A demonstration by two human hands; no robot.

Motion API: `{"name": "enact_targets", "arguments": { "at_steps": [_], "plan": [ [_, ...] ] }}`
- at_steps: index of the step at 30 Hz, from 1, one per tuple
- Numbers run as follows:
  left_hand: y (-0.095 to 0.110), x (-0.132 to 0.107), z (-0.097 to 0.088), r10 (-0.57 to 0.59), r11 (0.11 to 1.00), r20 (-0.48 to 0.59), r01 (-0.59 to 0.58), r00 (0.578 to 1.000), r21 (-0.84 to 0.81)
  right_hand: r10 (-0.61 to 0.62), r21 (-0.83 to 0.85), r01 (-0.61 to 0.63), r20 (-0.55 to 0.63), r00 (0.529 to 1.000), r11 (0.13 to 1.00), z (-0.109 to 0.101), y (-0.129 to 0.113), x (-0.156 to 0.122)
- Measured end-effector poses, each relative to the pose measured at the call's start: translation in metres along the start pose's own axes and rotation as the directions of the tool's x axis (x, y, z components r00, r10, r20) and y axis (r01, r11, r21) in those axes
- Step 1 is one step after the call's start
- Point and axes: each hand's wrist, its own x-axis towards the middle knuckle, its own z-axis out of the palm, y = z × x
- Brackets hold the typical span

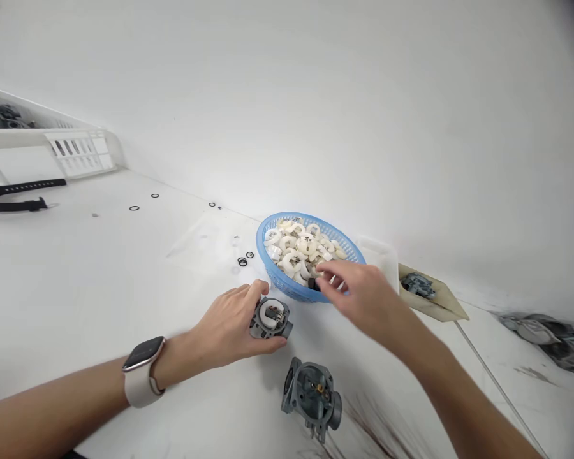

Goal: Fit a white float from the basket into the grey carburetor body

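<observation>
- Right forearm (452, 386) fills the space nearest the camera, slanting inward from the lower right corner to the right hand (363, 296).
- Held between the left hand's (234, 322) thumb and fingers is a grey metal body (266, 331), with a white ring (264, 313) seated in its open top; judging by this, that piece looks at least partly assembled.
- Below the left grip, a second metal body (306, 398) lies loose, its cavity showing a brass-coloured piece (320, 387) but no white ring; it seems unfitted so far.
- Beyond the left grip, a blue basket (287, 285) holds a heap of white parts (293, 260), so plenty appears left.
- At the basket's near rim, the right hand reaches palm down, fingers curled and thumb apart. A small dark piece (312, 284) sits by its fingertips; whether it is gripped cannot be told.
- The left wrist, wearing a watch (144, 354), lies low, reaching inward.
</observation>
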Motion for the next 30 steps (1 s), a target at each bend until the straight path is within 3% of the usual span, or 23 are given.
{"name": "enact_targets", "arguments": {
  "at_steps": [5, 9, 13, 16, 21, 30],
  "plan": [
    [-0.002, 0.001, -0.005, 0.024, 0.998, 0.011, -0.024, 1.0, 0.06, 0.231, -0.179, -0.222, 0.031, 0.972, 0.959, -0.026, 0.062, 0.037],
    [-0.004, -0.001, -0.004, 0.074, 0.994, 0.011, -0.075, 0.997, 0.085, 0.397, -0.261, -0.37, 0.056, 0.916, 0.892, -0.042, 0.118, 0.042],
    [-0.007, -0.004, -0.002, 0.131, 0.988, 0.011, -0.132, 0.991, 0.084, 0.464, -0.286, -0.393, 0.254, 0.848, 0.874, -0.04, 0.157, 0.032],
    [-0.008, -0.005, 0.0, 0.164, 0.983, 0.031, -0.166, 0.986, 0.084, 0.483, -0.296, -0.394, 0.352, 0.802, 0.87, -0.021, 0.168, 0.025],
    [-0.01, -0.005, 0.001, 0.188, 0.975, 0.051, -0.193, 0.981, 0.111, 0.514, -0.317, -0.412, 0.392, 0.763, 0.854, 0.005, 0.172, 0.026],
    [-0.011, -0.005, -0.002, 0.212, 0.967, 0.039, -0.215, 0.977, 0.135, 0.467, -0.25, -0.399, 0.356, 0.809, 0.882, 0.008, 0.185, 0.028]
  ]
}}
